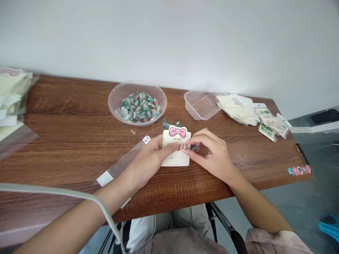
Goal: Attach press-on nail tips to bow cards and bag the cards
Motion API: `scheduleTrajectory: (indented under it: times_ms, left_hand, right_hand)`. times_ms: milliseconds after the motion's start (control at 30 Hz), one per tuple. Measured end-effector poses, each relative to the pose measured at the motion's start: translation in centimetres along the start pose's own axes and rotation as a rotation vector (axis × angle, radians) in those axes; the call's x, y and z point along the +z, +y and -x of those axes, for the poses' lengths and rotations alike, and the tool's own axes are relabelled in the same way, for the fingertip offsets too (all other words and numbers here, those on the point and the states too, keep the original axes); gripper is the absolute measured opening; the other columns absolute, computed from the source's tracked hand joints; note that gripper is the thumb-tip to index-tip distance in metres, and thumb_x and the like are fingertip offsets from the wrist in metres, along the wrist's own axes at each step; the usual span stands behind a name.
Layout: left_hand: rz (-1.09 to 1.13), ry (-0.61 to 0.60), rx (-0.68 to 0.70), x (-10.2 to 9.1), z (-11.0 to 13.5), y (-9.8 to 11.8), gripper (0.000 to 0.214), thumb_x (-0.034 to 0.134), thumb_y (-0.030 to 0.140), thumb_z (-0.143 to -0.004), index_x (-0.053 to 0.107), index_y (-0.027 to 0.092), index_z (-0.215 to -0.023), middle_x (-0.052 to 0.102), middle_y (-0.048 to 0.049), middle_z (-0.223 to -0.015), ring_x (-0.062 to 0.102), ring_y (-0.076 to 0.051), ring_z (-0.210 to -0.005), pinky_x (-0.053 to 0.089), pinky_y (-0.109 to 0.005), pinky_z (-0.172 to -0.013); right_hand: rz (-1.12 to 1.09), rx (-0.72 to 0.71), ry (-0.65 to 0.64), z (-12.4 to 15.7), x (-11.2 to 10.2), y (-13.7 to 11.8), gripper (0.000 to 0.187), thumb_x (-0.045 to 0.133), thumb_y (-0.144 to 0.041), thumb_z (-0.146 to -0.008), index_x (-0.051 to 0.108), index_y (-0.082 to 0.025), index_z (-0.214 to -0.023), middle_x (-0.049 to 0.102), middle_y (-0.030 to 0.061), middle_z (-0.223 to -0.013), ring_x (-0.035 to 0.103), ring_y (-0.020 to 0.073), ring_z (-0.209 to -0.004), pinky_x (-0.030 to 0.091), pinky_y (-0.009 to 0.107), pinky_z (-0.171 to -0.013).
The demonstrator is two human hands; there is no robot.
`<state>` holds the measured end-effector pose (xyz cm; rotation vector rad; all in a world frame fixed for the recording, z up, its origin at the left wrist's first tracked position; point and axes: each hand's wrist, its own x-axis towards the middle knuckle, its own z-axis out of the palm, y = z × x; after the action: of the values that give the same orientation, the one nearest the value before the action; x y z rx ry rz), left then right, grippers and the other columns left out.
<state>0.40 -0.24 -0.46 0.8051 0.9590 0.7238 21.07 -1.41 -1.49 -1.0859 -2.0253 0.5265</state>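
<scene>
A cream card with a pink bow top lies on the wooden table, under both hands. My left hand rests on its left side, with the fingers stretched across the card. My right hand comes in from the right, its fingertips pinched together at the card's middle. Whatever they touch there is too small to tell. Several loose press-on nails lie just behind the card, and a few more sit beside my right fingers. A clear round bowl holds several green and white press-on nails.
A clear rectangular tub stands right of the bowl. Cream cards and plastic packets are piled beyond it, with printed packets at the right. A flat clear bag lies under my left wrist. More packets are stacked at the far left.
</scene>
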Motion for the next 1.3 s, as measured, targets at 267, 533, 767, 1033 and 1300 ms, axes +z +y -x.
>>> scheduleTrajectory:
  times_ms: [267, 533, 767, 1033, 1300]
  left_hand:
    - [0.042, -0.018, -0.012, 0.3, 0.2, 0.0, 0.035, 0.086, 0.037, -0.077, 0.075, 0.017, -0.104, 0.080, -0.0064, -0.102, 0.070, -0.023, -0.089, 0.049, -0.032, -0.082]
    - [0.022, -0.015, 0.058, 0.4, -0.2, -0.1, 0.036, 0.087, 0.034, -0.078, 0.079, 0.018, -0.110, 0.081, -0.0062, -0.111, 0.071, -0.024, -0.106, 0.051, -0.035, -0.099]
    - [0.053, 0.100, 0.108, 0.4, 0.1, 0.0, 0.037, 0.091, 0.033, -0.074, 0.080, 0.017, -0.105, 0.081, -0.0065, -0.108, 0.073, -0.024, -0.099, 0.055, -0.033, -0.090]
    - [0.078, 0.088, 0.111, -0.1, 0.2, 0.1, 0.036, 0.091, 0.034, -0.074, 0.080, 0.019, -0.104, 0.081, -0.0060, -0.106, 0.074, -0.023, -0.093, 0.056, -0.033, -0.085]
    - [0.081, 0.075, 0.143, 0.1, 0.7, 0.3, 0.032, 0.090, 0.029, -0.076, 0.078, 0.020, -0.103, 0.080, -0.0026, -0.102, 0.071, -0.018, -0.088, 0.055, -0.027, -0.082]
  right_hand:
    - [0.011, 0.011, -0.040, -0.1, 0.0, -0.1, 0.005, 0.072, -0.024, -0.096, 0.068, -0.024, -0.099, 0.068, 0.0030, -0.097, 0.068, 0.0171, -0.087, 0.056, 0.032, -0.075]
    - [0.132, -0.053, -0.061, -0.6, 0.3, -0.6, 0.005, 0.068, -0.024, -0.098, 0.064, -0.023, -0.095, 0.067, 0.0040, -0.096, 0.067, 0.0173, -0.083, 0.054, 0.031, -0.070]
    - [0.208, -0.237, -0.058, -1.4, -0.4, -0.1, 0.030, 0.069, -0.030, -0.098, 0.060, -0.025, -0.126, 0.070, 0.0068, -0.101, 0.068, 0.0211, -0.089, 0.057, 0.034, -0.075]
    - [0.434, -0.506, -0.028, -0.9, -1.5, 2.7, 0.051, 0.072, -0.044, -0.095, 0.059, -0.038, -0.144, 0.071, 0.0043, -0.106, 0.064, 0.0204, -0.082, 0.051, 0.036, -0.072]
    - [0.427, -0.519, -0.051, 0.5, -0.9, 3.0, 0.067, 0.075, -0.058, -0.089, 0.056, -0.033, -0.149, 0.072, 0.0071, -0.108, 0.065, 0.0227, -0.085, 0.052, 0.038, -0.072]
